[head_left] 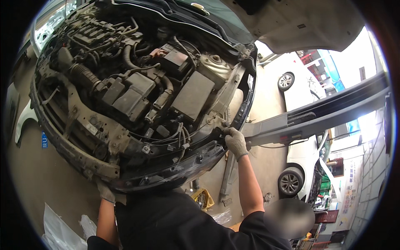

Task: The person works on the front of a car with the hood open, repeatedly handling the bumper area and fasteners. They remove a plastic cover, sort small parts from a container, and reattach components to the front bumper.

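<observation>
A long dark headlight (183, 164) with a glossy lens lies across the front corner of a car, in front of the engine bay. My right hand (236, 141), in a pale knit glove, is closed on its outer end beside the fender (246, 106), with the fingertips partly hidden. At the inner end, below the tip of the metal front crossbeam (100, 166), my gloved left hand (106, 192) grips the lower edge; most of its fingers are out of sight. Wires and connectors (181, 139) hang loose behind the headlight.
The raised hood (300, 21) overhangs at upper right. A grey lift arm and post (316, 116) stand beside the fender. On the floor are a yellow tool basket (203, 199) and plastic sheeting (62, 229). A person's blurred head (289, 218) shows at lower right. White cars (302, 154) stand beyond.
</observation>
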The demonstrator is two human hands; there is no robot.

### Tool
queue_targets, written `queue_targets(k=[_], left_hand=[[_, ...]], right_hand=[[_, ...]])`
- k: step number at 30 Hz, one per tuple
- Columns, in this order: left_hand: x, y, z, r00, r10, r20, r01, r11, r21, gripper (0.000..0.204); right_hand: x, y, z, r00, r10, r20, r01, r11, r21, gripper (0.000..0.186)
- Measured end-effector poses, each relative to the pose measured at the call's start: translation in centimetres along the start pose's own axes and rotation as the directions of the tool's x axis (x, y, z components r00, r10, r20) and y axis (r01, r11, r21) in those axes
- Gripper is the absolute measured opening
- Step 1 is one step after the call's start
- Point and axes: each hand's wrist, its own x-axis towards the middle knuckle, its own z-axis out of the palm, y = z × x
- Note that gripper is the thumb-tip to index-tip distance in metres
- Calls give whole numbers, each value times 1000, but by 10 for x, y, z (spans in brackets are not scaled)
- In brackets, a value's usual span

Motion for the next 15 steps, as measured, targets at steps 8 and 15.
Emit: queue_targets(k=[8,15], left_hand=[[12,1,-40,960,-154,233,156,988,11,81],[16,9,-57,933,-316,173,261,924,279,87]], right_hand=[[6,-3,-11,989,-103,106,86,984,153,33],[-2,-18,-10,990,103,94,-119,975,188,28]])
